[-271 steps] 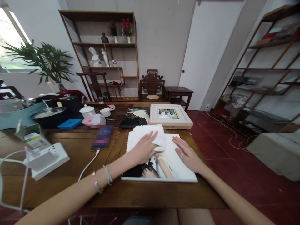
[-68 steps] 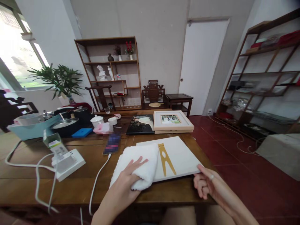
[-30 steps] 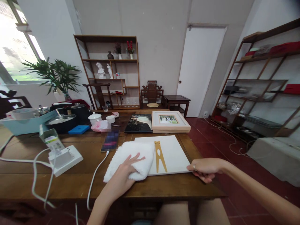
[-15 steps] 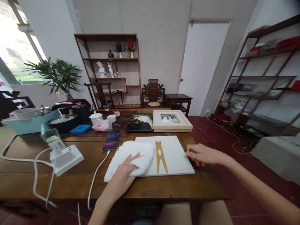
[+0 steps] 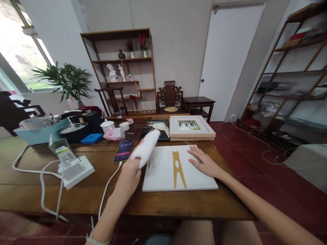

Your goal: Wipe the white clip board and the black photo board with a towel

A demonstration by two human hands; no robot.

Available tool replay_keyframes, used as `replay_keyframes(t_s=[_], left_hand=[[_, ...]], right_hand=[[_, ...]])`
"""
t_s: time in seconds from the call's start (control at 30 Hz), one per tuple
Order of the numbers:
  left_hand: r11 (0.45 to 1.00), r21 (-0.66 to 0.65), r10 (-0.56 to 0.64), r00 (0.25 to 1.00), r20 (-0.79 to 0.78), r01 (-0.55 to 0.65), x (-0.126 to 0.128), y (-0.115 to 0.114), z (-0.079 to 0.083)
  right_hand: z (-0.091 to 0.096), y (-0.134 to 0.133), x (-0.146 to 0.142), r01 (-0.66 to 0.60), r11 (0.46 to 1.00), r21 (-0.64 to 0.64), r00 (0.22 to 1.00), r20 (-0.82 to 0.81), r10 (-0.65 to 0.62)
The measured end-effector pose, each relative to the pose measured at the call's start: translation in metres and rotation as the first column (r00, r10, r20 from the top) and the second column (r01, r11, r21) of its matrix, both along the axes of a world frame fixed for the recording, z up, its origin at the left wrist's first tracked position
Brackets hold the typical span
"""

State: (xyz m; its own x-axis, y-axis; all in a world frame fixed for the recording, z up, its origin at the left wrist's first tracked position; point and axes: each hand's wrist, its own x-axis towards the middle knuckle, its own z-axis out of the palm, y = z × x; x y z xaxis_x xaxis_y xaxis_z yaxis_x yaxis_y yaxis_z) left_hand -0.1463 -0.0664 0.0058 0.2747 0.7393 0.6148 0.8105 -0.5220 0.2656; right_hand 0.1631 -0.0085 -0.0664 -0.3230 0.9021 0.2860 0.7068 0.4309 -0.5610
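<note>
A white fluffy cloth (image 5: 147,148) is bunched in my left hand (image 5: 130,173), lifted over the left edge of a white board (image 5: 163,182). My right hand (image 5: 203,161) lies with its fingers spread on the board's upper right part. Between the two hands, a gold, long-legged cat-shaped figure (image 5: 176,166) shows on the board. Small dark marks (image 5: 152,162) are visible near the board's left side, partly beside the cloth. The board rests flat on the wooden table (image 5: 178,204), close to its front edge.
Left of the board lie a phone (image 5: 123,149) with its white cable and a white power strip (image 5: 79,172). Behind the board are a dark picture (image 5: 150,127) and a framed photo (image 5: 190,126). Pots (image 5: 74,131), a blue box (image 5: 91,137) and a lidded white bowl (image 5: 107,126) stand farther left.
My left hand has gathered and lifted the cloth, uncovering the board's left side and its dark marks. My right hand has moved from beyond the right edge onto the board.
</note>
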Motion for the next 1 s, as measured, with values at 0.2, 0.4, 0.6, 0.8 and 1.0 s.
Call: replay_keyframes(t_s=[0.2,0.4,0.6,0.8,1.0], left_hand=[[0.991,0.114,-0.045,0.982,-0.182,0.067,0.018,0.039,0.019],[0.948,-0.219,-0.304,0.865,-0.4,0.232,0.042,0.06,-0.028],[0.941,-0.266,-0.314,0.826,-0.467,0.208,0.04,0.075,-0.022],[0.95,-0.27,-0.285,0.795,-0.535,0.158,0.047,0.058,-0.016],[0.912,-0.367,-0.371,0.749,-0.548,0.183,0.049,-0.023,-0.015]], right_hand=[[0.0,0.001,0.0,-0.004,1.0,-0.005,1.0,-0.016,0.004],[-0.003,0.002,0.0,0.001,1.0,0.027,1.0,-0.029,-0.001],[-0.003,0.002,0.0,0.005,1.0,0.016,1.0,-0.018,-0.005],[-0.002,0.001,0.0,0.004,1.0,0.023,1.0,0.006,-0.004],[-0.003,0.002,0.0,0.003,1.0,0.029,1.0,0.005,-0.003]])
